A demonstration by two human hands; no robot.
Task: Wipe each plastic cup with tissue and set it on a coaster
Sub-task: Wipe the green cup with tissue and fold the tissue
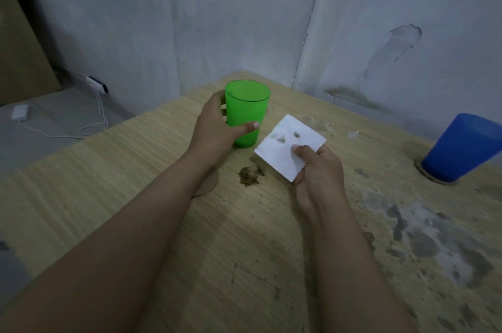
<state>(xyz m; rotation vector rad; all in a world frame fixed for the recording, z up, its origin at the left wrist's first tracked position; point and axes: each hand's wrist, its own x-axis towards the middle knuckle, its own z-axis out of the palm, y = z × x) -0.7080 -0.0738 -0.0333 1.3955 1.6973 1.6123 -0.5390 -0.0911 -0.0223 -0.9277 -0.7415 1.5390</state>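
A green plastic cup (246,109) stands upright near the table's far corner, and my left hand (217,126) grips it round its side. Just right of the cup, my right hand (317,172) pinches a folded white tissue (288,146) that carries brown smudges. A round coaster (209,183) lies flat on the table, mostly hidden under my left forearm. At the far right a blue plastic cup (461,148) stands upside down on another round coaster (434,179).
The wooden table (135,169) has a small clump of brown dirt (249,175) between my hands and grey stains across its right side. Walls close in behind the table's corner. A charger and white cable (95,120) lie on the floor at left.
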